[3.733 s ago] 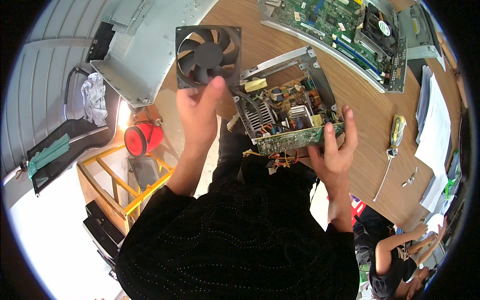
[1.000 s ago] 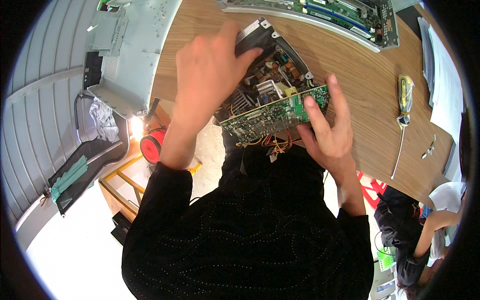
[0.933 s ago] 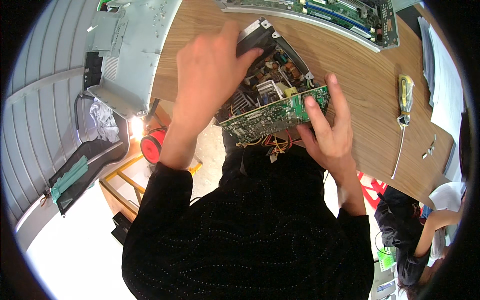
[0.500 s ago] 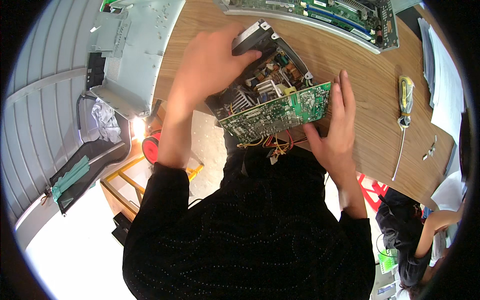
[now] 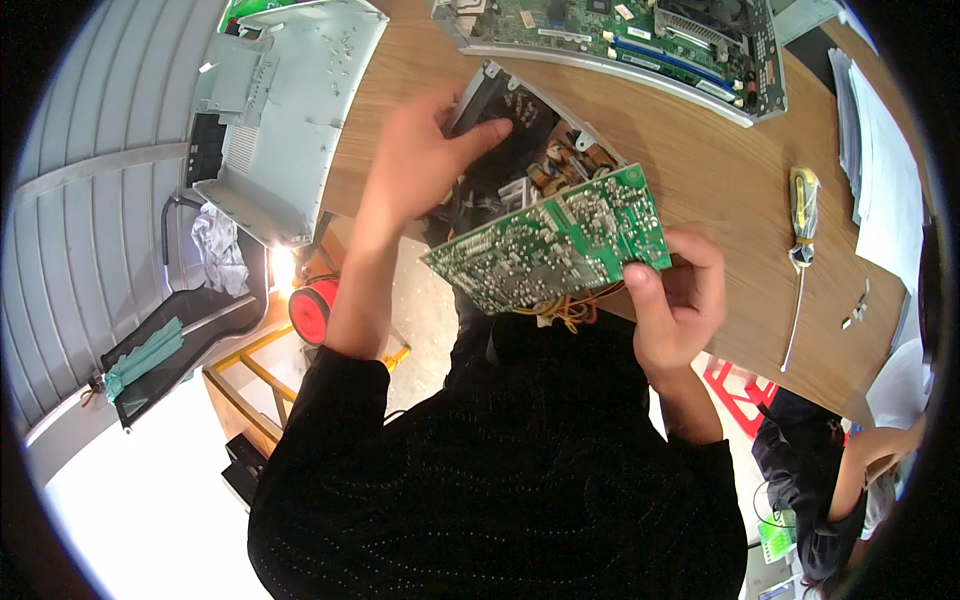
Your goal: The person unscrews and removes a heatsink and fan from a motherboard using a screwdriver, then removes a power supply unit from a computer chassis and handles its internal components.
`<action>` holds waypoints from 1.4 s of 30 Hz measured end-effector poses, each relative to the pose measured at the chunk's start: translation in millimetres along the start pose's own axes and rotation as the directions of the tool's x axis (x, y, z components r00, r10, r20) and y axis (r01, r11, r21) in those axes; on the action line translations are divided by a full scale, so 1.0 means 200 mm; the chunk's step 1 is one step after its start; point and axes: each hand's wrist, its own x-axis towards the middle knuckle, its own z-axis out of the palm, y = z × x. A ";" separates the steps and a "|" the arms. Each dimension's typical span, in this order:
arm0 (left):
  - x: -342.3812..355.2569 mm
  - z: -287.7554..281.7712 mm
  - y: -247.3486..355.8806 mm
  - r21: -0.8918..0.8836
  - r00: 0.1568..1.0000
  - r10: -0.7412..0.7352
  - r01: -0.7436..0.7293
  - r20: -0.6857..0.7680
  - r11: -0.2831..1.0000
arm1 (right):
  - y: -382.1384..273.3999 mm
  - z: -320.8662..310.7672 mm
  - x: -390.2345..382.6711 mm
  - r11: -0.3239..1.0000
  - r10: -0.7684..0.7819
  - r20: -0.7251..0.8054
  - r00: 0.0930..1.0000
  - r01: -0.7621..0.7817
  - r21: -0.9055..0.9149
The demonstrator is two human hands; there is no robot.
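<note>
A green circuit board (image 5: 545, 240) stands tilted, its soldered side facing me. My right hand (image 5: 675, 315) pinches the board's right corner, thumb on the soldered face and fingers curled behind. Behind the board is an open metal power supply case (image 5: 508, 108). My left hand (image 5: 425, 155) grips that case by its left wall, thumb reaching inside. Coils and heat sinks (image 5: 560, 168) show between board and case. A bundle of yellow and red wires (image 5: 570, 310) hangs under the board's lower edge.
An opened computer chassis (image 5: 600, 48) lies along the far edge of the wooden table (image 5: 740, 215). To the right are a screwdriver (image 5: 803, 215), small metal pieces (image 5: 857, 308) and stacked papers (image 5: 885, 175). A metal panel (image 5: 300, 125) is on the left. Another person's arm (image 5: 860, 465) appears lower right.
My right hand has gone from lying flat beside the board to pinching its corner. The board has swung toward me, away from the case. The view has shifted slightly.
</note>
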 end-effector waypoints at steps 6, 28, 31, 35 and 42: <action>-0.15 0.07 -0.02 -0.255 0.960 0.116 -0.182 -0.253 0.950 | -0.08 -0.06 0.01 0.974 -0.201 0.036 0.979 0.204 -0.101; -0.11 0.26 -0.24 -0.952 0.992 -0.050 -0.095 -0.114 0.290 | -0.38 0.00 0.46 0.927 0.081 0.434 0.897 0.091 -0.363; -0.13 0.20 -0.24 -0.899 0.992 -0.051 -0.082 -0.115 0.430 | -0.27 -0.07 0.36 0.947 0.170 0.297 0.940 -0.072 -0.313; -0.15 0.19 -0.20 -0.746 0.997 0.011 -0.069 -0.082 0.662 | -0.09 -0.11 0.32 0.944 0.305 0.258 0.917 -0.256 -0.208; -0.11 0.21 -0.20 -0.429 0.996 0.087 -0.088 -0.022 0.899 | 0.05 -0.03 0.23 0.886 0.363 0.288 0.886 -0.424 0.188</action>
